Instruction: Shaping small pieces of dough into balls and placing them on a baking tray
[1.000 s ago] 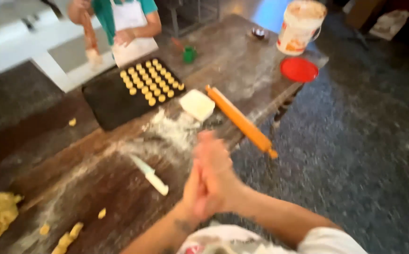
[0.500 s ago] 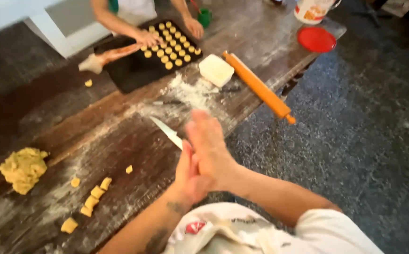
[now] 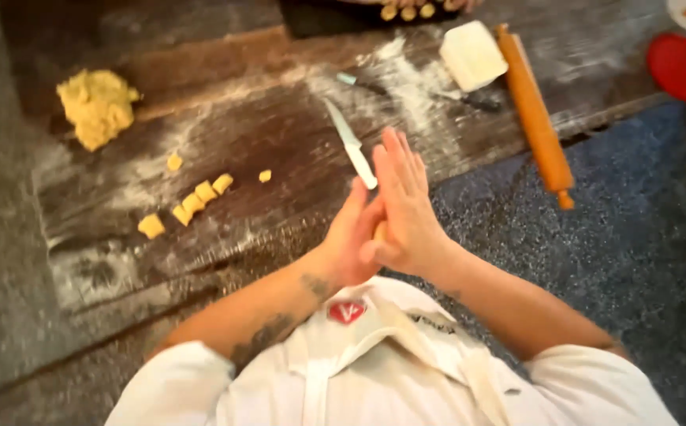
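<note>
Head view, looking down over a white apron to a dark wooden table (image 3: 225,229) dusted with flour.

- Left hand (image 3: 351,241): palm turned inward, pressed flat against the right hand, fingers straight, not curled around anything.
- Right hand (image 3: 402,209): laid over the left, fingers extended and together, pointing away from the body.
- Dough piece (image 3: 378,231): a small yellowish sliver shows between the two palms, near the heels of the hands, held by pressure of the flat palms; most of it is hidden. The hands hang above the near edge of the table.
- Knife (image 3: 351,146): pale handle, short blade, lying flat on the table just beyond the fingertips, not touched.
- Cut dough cubes (image 3: 197,197): a short row of yellow pieces on the table left of the hands, with a few loose ones nearby.
- Dough lump (image 3: 97,106): large rough yellow mass, far left on the table.
- Rolling pin (image 3: 534,114): orange, lying lengthwise near the right end of the table, one end over the edge.
- Pale block (image 3: 473,55): a cream-coloured square just beside the rolling pin.
- Red lid (image 3: 682,67): round, at the far right.
- Dark tray (image 3: 327,17): at the top edge, holding small dough balls, mostly cut off.
</note>
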